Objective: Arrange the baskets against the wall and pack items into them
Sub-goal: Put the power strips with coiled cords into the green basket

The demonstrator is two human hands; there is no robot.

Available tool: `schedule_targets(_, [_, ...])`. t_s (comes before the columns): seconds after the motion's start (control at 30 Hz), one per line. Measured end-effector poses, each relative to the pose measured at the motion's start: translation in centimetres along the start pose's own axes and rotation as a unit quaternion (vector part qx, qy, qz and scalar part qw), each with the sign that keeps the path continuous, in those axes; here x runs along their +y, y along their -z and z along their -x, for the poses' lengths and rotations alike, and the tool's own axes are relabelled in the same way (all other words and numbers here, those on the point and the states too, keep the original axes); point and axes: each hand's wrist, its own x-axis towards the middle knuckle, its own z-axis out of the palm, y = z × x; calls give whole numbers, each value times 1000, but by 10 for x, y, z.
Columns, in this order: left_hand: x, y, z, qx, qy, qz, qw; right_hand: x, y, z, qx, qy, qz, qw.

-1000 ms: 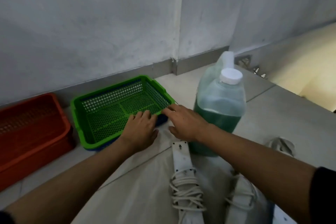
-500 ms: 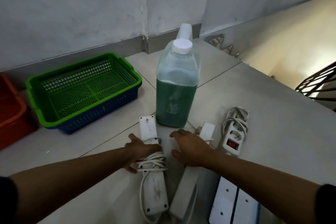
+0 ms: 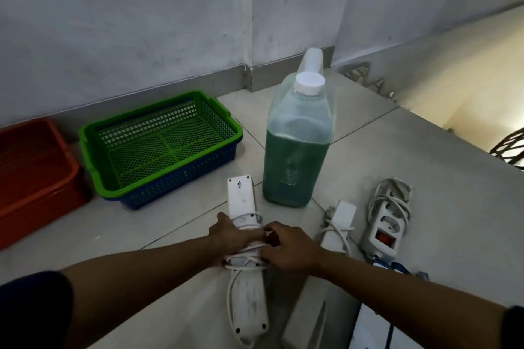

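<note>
Both hands grip one corded power strip (image 3: 246, 261) on the floor (image 3: 397, 167): left hand (image 3: 232, 238) wraps it, right hand (image 3: 292, 248) pinches its cord. Green basket (image 3: 158, 144) sits by the wall, red basket (image 3: 34, 167) beside.

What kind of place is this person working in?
Probably a home landing or hallway corner: bare tiled floor, plain grey wall with skirting, and what looks like a stair railing at right.

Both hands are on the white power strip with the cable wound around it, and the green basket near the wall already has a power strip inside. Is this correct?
Not quite. The head view shows the green basket empty; no power strip lies inside it. The rest holds: the left hand and right hand are both on the white power strip with the cable wound around it.
</note>
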Motion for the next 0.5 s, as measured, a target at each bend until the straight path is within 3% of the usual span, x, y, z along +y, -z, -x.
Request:
schedule_targets(0.17, [21,35,1,45,-46,146,987,-29,-1,-13,30,49,-173,983])
schedule_targets(0.3, [43,66,4,65,-153,309,936,-61,4,-32,161,130,-188,960])
schedule_targets(0.5, [70,134,6,61,-291,389,872,-124,41,-74,276,183,-87,940])
